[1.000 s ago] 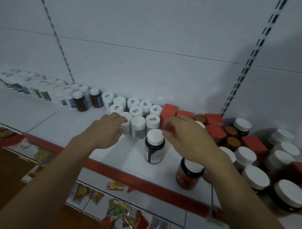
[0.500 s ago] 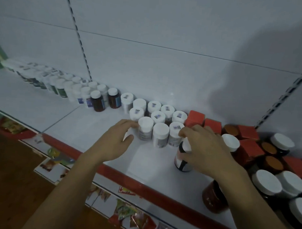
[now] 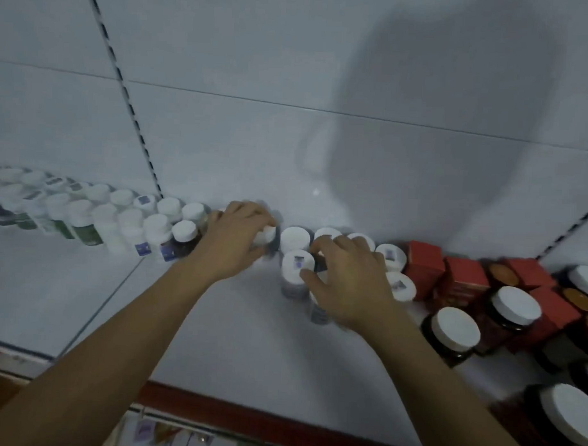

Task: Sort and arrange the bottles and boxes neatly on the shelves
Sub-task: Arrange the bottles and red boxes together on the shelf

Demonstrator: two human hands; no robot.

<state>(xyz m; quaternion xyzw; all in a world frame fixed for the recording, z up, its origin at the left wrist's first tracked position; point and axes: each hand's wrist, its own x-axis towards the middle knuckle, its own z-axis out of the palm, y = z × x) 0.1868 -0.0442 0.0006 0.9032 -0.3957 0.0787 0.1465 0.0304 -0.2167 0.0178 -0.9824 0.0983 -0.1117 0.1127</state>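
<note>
While white-capped bottles (image 3: 295,238) line the back of the shelf (image 3: 232,337), the left hand (image 3: 233,240) grips a white bottle (image 3: 266,234) to close the row — the right hand (image 3: 344,281) pinches a dark bottle (image 3: 319,262), seemingly to slot it in.

On the white shelf (image 3: 232,337), the left hand (image 3: 233,242) grips a blurred white-capped bottle (image 3: 266,234) far back; the right hand (image 3: 348,288) curls over small white bottles (image 3: 296,268), left of red boxes (image 3: 424,269).
</note>
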